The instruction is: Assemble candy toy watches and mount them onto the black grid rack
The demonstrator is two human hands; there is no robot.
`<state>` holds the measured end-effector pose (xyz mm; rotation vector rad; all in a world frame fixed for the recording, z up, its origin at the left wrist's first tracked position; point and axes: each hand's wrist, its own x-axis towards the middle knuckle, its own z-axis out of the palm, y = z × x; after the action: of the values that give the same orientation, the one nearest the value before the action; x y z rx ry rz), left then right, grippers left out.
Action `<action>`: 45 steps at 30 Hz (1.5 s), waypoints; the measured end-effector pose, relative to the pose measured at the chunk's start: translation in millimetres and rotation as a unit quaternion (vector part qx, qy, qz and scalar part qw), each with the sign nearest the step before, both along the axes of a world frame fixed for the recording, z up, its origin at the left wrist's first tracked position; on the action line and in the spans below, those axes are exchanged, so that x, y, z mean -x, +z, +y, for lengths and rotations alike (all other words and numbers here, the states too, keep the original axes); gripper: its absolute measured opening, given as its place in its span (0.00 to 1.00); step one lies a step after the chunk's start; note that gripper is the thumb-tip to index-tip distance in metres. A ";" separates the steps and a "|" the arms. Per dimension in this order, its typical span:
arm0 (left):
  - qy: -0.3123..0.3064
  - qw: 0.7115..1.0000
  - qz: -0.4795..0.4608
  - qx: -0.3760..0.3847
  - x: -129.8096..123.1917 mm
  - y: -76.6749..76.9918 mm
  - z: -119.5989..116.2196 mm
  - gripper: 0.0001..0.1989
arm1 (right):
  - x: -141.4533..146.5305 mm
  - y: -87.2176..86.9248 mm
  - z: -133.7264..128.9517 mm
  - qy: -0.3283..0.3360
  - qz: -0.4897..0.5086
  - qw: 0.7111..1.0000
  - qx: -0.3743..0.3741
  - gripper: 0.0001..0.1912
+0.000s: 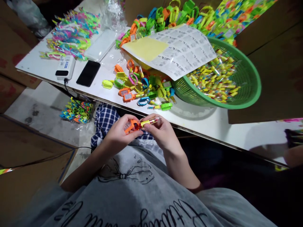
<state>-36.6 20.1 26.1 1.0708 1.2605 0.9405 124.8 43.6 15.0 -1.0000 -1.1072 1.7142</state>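
Left hand's (121, 129) grip closed on orange piece (131, 126), right's (159, 127) pinching slick tube (151, 121), which could slip.

The hands (139, 131) hold an orange plastic piece (131, 126) and a yellow-capped clear tube (150, 121) together.

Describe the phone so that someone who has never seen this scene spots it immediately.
On the white table, go to the left part, near the front edge. There a white power bank has a cable plugged in; the phone lies just right of it, at a slant. It is a flat black slab, whereas the power bank is white with only one end black.
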 end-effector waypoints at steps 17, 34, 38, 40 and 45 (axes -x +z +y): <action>-0.027 0.996 -0.036 0.072 -16.1 -2.1 7.8 0.16 | 10.5 -14.4 -6.8 -0.111 0.013 0.992 0.059 0.18; -0.046 0.962 0.149 -0.225 -10.4 13.8 -15.8 0.12 | 7.3 12.3 -28.6 -0.105 0.013 0.984 -0.146 0.12; -0.076 0.922 0.144 -0.351 -4.8 21.8 -16.2 0.12 | 2.9 20.3 -33.9 -0.082 0.012 0.975 -0.208 0.09; -0.082 0.911 0.148 -0.377 -2.1 21.7 -14.3 0.12 | -2.1 20.7 -32.2 -0.054 0.019 0.973 -0.222 0.08; -0.091 0.895 0.213 -0.381 1.6 17.8 -9.2 0.10 | -12.7 12.7 -22.4 -0.038 0.007 0.970 -0.240 0.09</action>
<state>-38.2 10.9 43.9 2.0694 1.1094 1.1205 137.5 21.2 27.7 -0.7106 -1.3698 1.2967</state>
